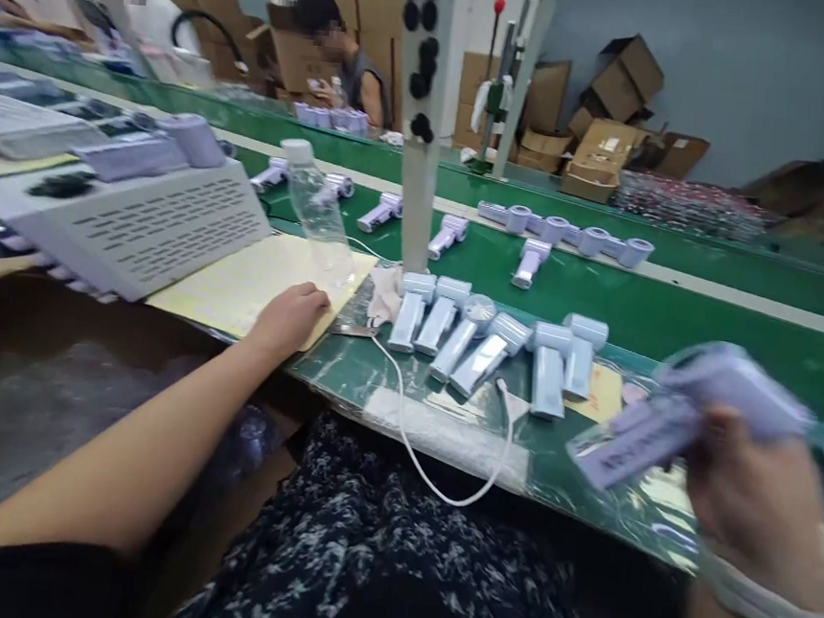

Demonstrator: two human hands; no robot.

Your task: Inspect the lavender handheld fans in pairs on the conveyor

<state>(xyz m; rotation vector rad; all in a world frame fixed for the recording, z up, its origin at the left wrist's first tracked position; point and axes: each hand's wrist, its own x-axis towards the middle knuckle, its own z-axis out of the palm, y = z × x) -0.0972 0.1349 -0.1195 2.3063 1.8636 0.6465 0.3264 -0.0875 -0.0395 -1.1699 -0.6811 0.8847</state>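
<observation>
My right hand [757, 484], blurred by motion, is closed around a lavender handheld fan [743, 396] with a barrel-shaped head and a flat, labelled handle. It is raised over the right part of the bench. My left hand [292, 318] rests at the edge of a yellow sheet [219, 283], fingers curled in; whatever lies under them is hidden. Between my hands, several pale blue handheld fans [484, 354] lie in a row on the green bench. A white cable [412, 434] loops in front of them, its plug end near the row. Beside my left hand lies a pinkish cloth [385, 294].
A clear plastic bottle [317, 200] stands behind my left hand. At left is a slotted white stand [167, 220]. Several lavender fans [531, 262] lie on the green conveyor [709, 287] beyond a metal post [419, 185]. Co-workers [367, 74] sit across; cardboard boxes [605, 153] are piled behind.
</observation>
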